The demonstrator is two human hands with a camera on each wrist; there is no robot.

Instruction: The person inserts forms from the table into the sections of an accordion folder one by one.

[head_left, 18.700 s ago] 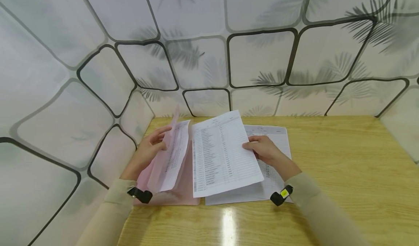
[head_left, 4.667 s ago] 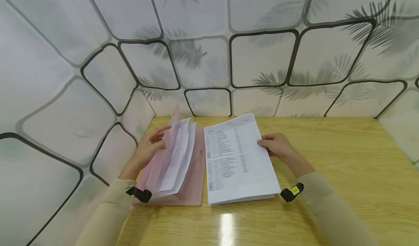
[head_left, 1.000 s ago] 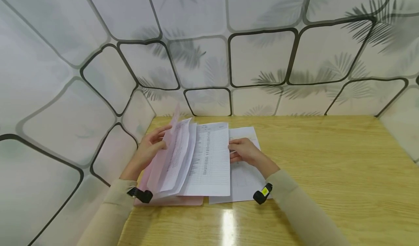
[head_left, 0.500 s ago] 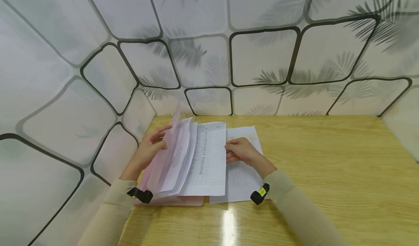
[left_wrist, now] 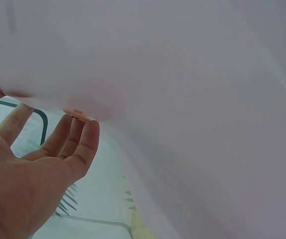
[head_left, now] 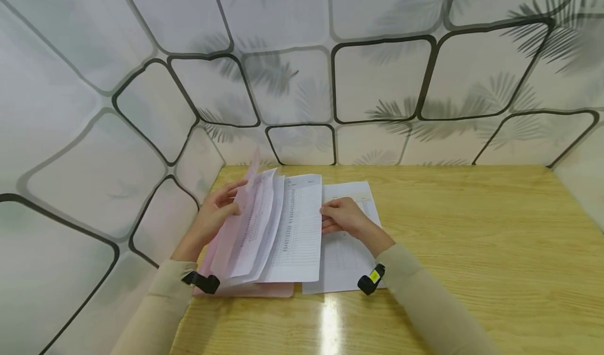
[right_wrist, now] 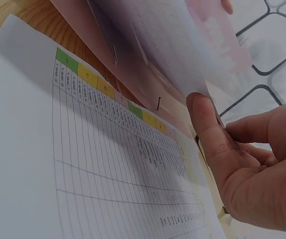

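Note:
My left hand (head_left: 212,219) holds up the cover of a translucent pink folder (head_left: 276,291), thumb on one side, fingers on the other. In the left wrist view the raised cover (left_wrist: 193,99) fills most of the picture. Several printed sheets (head_left: 255,224) stand fanned inside it. With thumb and fingers my right hand (head_left: 346,217) pinches the right edge of a printed list sheet (head_left: 294,234), tilted over the folder's right half. Beneath that hand a paper (head_left: 344,263) lies on the table; the right wrist view shows its green and yellow header cells (right_wrist: 88,74).
The light wooden table (head_left: 472,239) extends to the right. Patterned wall covering (head_left: 377,82) stands at the back and left. A metal prong (right_wrist: 159,103) sticks up from the folder in the right wrist view.
Since 4.7 seconds ago my right hand has carried a sheet left over the folder, uncovering the paper on the table. Over the last second it drifts slightly further left. My left hand keeps its place.

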